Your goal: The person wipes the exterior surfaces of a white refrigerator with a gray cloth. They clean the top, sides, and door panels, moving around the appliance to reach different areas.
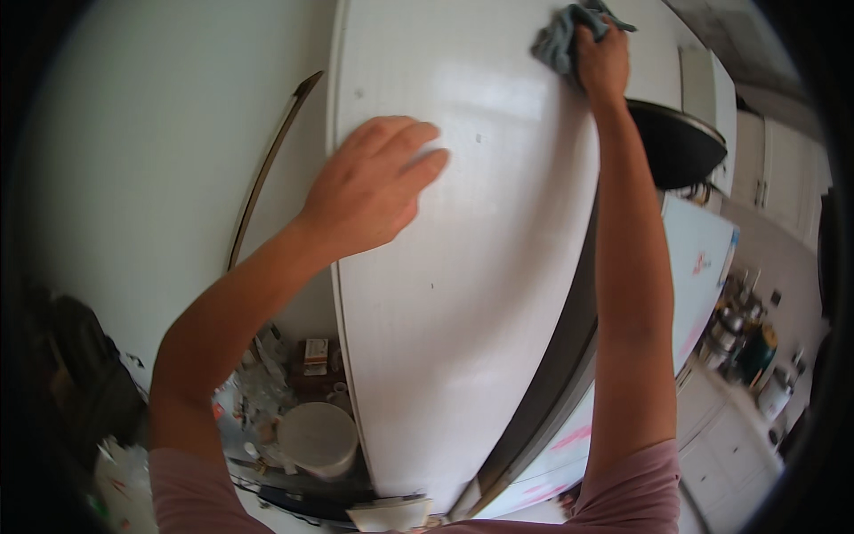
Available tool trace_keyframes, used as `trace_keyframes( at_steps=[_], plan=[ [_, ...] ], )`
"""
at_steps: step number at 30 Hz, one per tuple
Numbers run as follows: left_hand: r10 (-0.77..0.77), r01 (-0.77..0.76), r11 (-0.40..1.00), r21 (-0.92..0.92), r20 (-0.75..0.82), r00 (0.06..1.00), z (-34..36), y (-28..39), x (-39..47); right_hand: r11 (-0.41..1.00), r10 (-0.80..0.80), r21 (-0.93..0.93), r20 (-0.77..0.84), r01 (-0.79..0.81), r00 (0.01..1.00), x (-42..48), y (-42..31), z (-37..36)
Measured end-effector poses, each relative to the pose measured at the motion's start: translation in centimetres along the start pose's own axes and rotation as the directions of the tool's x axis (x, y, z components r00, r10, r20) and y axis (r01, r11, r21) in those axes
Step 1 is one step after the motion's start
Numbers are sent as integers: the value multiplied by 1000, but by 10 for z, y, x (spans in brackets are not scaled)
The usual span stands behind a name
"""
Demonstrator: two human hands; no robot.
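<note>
A tall white panel point(460, 320), smooth and glossy with a few small marks, stands upright before me. Near its top right edge, my right hand point(606, 63) grips a crumpled grey-blue cloth point(558, 45) that lies against the surface. The arm is stretched far up, and the hand is slightly blurred. My left hand point(370, 183) is over the panel's left edge with its fingers bent and the thumb apart, holding nothing visible. Whether its fingertips touch the panel I cannot tell.
At right, a black pan point(674, 143) sits above a light refrigerator point(697, 247). Farther off, pots and jars crowd a kitchen counter point(737, 400). A round pale bucket point(317, 437) stands among clutter at lower left. A plain wall point(160, 153) rises on the left.
</note>
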State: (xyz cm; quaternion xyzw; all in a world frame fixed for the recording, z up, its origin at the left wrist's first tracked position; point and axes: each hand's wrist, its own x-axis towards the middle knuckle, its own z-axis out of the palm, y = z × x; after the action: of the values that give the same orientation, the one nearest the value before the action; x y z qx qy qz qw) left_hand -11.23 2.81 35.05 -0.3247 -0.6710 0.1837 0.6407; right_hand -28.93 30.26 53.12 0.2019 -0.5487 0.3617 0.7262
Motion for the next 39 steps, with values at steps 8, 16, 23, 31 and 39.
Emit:
trace_keyframes(
  at_steps=[8, 16, 23, 31, 39],
  plan=[
    [59, -52, 992, 118, -55, 997, 4, -65, 95, 992, -65, -104, 101, 76, 993, 178, 2, 51],
    [-5, 16, 982, 186, -61, 998, 4, -88, 122, 998, -3, 60, 161, -7, 987, 166, 12, 22],
    [-59, 78, 981, 180, -104, 993, 11, -86, 116, 993, -71, 101, 45, 66, 996, 83, 35, 6],
    [-36, 57, 984, 170, -128, 991, 4, -82, 112, 977, 35, 199, 234, -83, 972, 218, 27, 33],
    [12, 21, 986, 167, -195, 981, 20, -91, 110, 981, -90, -168, 34, 94, 995, 52, 25, -2]
  ],
)
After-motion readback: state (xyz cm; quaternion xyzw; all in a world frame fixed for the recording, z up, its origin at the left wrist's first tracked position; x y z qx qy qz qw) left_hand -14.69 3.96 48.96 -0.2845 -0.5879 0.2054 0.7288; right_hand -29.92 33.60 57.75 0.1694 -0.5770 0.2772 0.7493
